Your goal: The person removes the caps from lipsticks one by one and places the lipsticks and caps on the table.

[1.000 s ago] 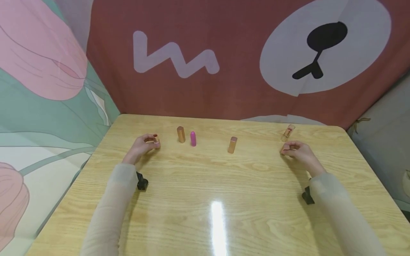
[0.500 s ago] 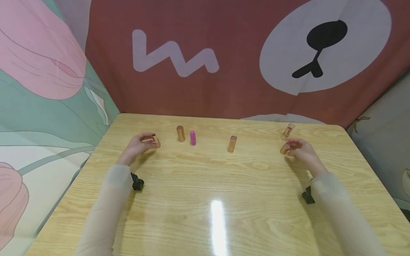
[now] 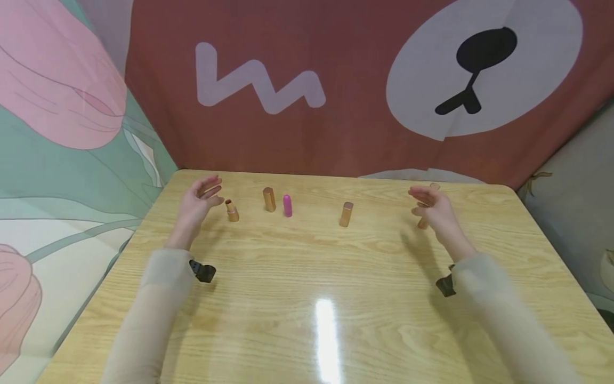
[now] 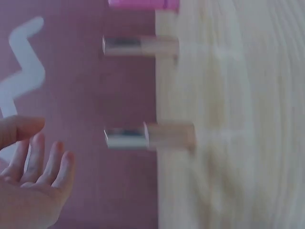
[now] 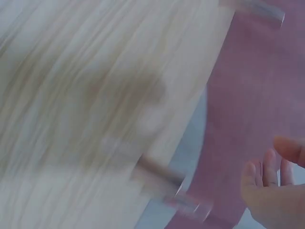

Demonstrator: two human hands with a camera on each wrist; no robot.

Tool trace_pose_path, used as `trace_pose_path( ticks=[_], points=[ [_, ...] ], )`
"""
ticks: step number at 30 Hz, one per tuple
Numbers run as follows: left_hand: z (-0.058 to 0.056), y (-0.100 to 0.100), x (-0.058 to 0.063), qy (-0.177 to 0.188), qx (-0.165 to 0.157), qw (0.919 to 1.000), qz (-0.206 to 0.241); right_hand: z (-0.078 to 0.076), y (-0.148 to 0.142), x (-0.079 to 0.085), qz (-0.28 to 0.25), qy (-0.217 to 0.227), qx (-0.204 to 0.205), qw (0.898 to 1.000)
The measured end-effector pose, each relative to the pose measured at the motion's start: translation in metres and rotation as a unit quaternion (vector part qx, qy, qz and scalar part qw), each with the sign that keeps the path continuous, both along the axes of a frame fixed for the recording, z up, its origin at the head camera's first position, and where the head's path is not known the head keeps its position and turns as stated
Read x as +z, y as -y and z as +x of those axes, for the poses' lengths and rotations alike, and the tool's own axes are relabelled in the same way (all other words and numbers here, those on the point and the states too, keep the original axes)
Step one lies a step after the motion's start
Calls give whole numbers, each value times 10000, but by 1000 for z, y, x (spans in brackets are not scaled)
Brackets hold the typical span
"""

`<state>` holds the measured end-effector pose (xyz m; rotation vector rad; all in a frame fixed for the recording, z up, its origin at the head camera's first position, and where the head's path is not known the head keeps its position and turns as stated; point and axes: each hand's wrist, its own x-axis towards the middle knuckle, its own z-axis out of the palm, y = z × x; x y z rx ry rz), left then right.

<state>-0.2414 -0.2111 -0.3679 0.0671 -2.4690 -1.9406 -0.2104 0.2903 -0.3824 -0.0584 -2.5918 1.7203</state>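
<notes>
Head view shows me a stepped metallic-gold tube and a partly hidden copper-coloured cylinder standing on the pale wood-grain worktop, just released by the empty, loosely spread left hand and right hand, so both seem settled.

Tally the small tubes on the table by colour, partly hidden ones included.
Gold-coloured tubes: 4, one partly behind the right hand
Pink tube: 1
Clear-cased tube: 1, mostly behind the right hand in the head view
Total: 6
</notes>
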Motion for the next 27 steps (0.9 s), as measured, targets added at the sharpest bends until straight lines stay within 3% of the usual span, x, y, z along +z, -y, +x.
trace_pose_path(
  ticks=[5, 12, 17, 27],
  points=[
    [4, -27, 7, -193, 47, 9993, 317, -8, 35, 3, -168, 243, 412, 9987],
    [8, -62, 2, -66, -564, 9977, 361, -20, 76, -4, -249, 508, 834, 9949],
    [11, -84, -5, 116, -952, 9946, 390, -26, 96, -16, -418, 614, 818, 9939],
    [11, -113, -22, 423, -1548, 9868, 211, -28, 110, -31, -199, 625, 728, 9952]
  ],
)
